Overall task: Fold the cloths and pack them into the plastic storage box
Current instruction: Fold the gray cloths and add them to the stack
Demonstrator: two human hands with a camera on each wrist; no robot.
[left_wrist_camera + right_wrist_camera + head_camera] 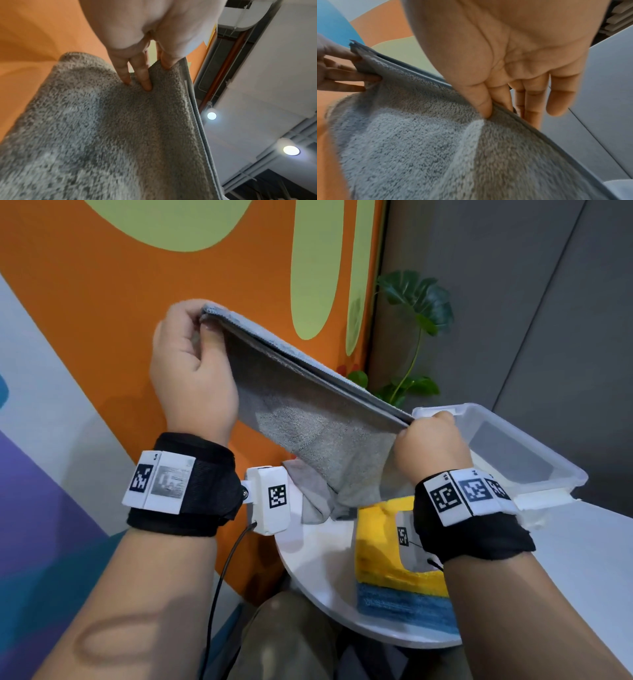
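Above the desk's left edge: being held up in the air, a grey cloth point(308, 419), doubled over, its lower part draping down onto the desk point(315, 556).
Left hand point(191, 371): pinching the cloth's upper corner, fingers point(145, 81) narrowed on the doubled layers.
Right hand point(431, 446): pinching the other top corner between thumb and forefinger, remaining fingers point(559, 100) hanging loose behind the hem.
Fold in hand: looking only half made, edges being lined up, further halving probably still needed.
Near edge of the desk: lying flat and waiting, a yellow cloth point(376, 546) with a blue cloth point(404, 607) touching its near side; whether folded, hard to tell.
Far right of the desk: standing open, the plastic storage box point(534, 453), apparently holding no cloth yet.
Progress: seeming early, nothing packed, three cloths left to finish and load.
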